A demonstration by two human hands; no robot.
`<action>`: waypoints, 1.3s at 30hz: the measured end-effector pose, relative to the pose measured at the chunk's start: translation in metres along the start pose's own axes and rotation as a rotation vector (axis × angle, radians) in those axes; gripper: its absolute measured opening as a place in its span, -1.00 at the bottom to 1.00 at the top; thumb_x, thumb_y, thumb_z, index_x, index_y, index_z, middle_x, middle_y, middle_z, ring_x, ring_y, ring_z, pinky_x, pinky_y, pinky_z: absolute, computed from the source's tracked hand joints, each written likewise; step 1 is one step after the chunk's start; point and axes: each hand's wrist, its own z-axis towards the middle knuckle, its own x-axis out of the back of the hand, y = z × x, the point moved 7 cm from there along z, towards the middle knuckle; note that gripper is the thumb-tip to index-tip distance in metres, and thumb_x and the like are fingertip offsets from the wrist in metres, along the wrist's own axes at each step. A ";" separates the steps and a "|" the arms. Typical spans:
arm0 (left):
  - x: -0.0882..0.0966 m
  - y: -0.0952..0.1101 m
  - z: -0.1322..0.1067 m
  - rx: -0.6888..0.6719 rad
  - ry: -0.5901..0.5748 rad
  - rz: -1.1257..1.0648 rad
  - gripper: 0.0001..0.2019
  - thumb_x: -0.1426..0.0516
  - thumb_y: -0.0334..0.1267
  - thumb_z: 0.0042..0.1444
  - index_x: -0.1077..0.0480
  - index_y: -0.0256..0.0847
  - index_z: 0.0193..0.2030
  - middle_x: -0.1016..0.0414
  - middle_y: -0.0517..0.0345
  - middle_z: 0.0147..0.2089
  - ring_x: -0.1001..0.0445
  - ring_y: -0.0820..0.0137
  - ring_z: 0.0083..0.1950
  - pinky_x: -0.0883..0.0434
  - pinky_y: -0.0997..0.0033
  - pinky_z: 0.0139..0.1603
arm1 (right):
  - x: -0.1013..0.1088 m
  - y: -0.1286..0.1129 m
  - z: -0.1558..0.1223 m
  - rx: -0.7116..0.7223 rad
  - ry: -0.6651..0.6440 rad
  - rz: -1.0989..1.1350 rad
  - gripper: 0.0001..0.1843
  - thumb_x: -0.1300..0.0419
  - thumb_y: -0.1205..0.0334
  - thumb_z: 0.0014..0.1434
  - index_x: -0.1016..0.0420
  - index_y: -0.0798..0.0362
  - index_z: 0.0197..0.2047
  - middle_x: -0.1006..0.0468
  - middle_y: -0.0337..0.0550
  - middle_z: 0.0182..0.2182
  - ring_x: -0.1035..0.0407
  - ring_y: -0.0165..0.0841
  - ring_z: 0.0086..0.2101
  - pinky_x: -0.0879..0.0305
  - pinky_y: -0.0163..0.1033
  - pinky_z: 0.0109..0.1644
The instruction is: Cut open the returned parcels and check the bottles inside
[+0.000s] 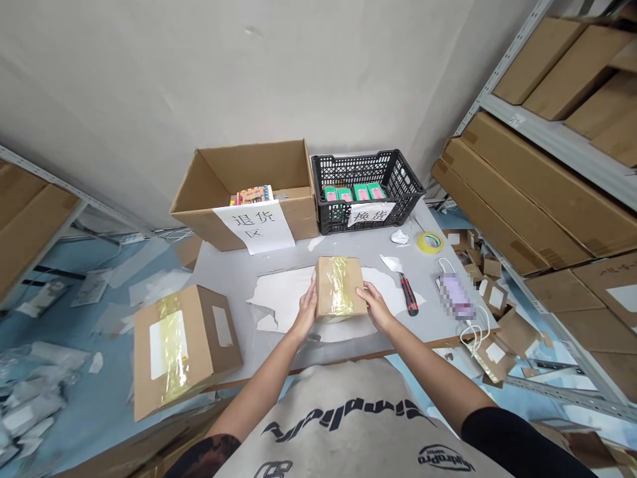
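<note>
A small cardboard box (326,287) with clear yellowish tape down its middle is held between my two hands near the front of the table. My left hand (306,309) presses its left side, and my right hand (374,304) grips its right side, thumb near the top edge. Torn white paper (283,292) lies on the table under and around the box. Right of my right hand rests a red and black utility knife (409,296). Farther back is a roll of yellow tape (430,242).
A large open carton (199,219) and a black plastic crate (323,216) with several green-pink boxes stand at the back. A taped box (199,338) sits at the table's left edge. A phone (455,293) with a white cable lies right. Shelves of cartons (537,192) flank the table.
</note>
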 end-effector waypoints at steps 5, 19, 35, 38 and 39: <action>-0.007 0.026 -0.007 -0.197 -0.057 0.303 -0.40 -0.11 0.14 0.16 -0.21 0.12 0.33 -0.05 0.01 0.32 -0.04 0.15 0.42 -0.12 0.11 0.38 | 0.033 0.026 0.015 -0.104 0.020 0.131 -0.61 -0.24 -0.03 0.02 -0.47 -0.08 -0.09 -0.61 -0.15 -0.24 -0.50 -0.18 -0.20 -0.38 -0.14 -0.19; 0.010 -0.009 0.051 0.234 -0.053 -0.099 -0.46 -0.13 0.14 0.14 -0.30 -0.09 0.18 -0.48 -0.06 0.10 -0.50 0.20 0.04 -0.42 0.25 0.00 | 0.060 0.013 0.039 -0.106 0.179 -0.280 -0.59 -0.20 -0.19 0.08 -0.49 -0.07 -0.16 -0.61 -0.14 -0.14 -0.46 -0.18 -0.11 -0.34 -0.15 -0.07; 0.026 -0.036 0.008 0.303 0.083 -0.220 -0.45 -0.18 0.06 0.05 -0.29 -0.08 0.16 -0.45 0.01 0.03 -0.48 0.24 -0.01 -0.43 0.33 -0.17 | 0.072 0.011 0.014 0.005 0.192 -0.157 -0.60 -0.25 0.17 -0.12 -0.34 -0.09 -0.14 -0.49 -0.26 -0.11 -0.37 -0.27 -0.14 -0.25 -0.22 -0.09; 0.019 -0.031 -0.004 0.373 -0.043 -0.255 -0.43 -0.18 0.01 0.05 -0.28 -0.01 0.21 -0.48 0.02 0.04 -0.52 0.23 -0.07 -0.45 0.30 -0.21 | 0.064 0.012 0.008 -0.041 0.099 -0.255 -0.56 -0.23 0.21 -0.12 -0.41 -0.08 -0.08 -0.52 -0.25 -0.12 -0.38 -0.23 -0.10 -0.23 -0.19 -0.04; 0.017 -0.027 -0.007 0.380 -0.060 -0.266 -0.43 -0.17 0.04 0.06 -0.27 -0.01 0.21 -0.49 0.02 0.04 -0.53 0.22 -0.08 -0.45 0.29 -0.22 | 0.061 0.011 0.007 -0.066 0.084 -0.272 -0.58 -0.24 0.17 -0.08 -0.42 -0.08 -0.08 -0.54 -0.25 -0.16 -0.38 -0.22 -0.11 -0.22 -0.17 -0.03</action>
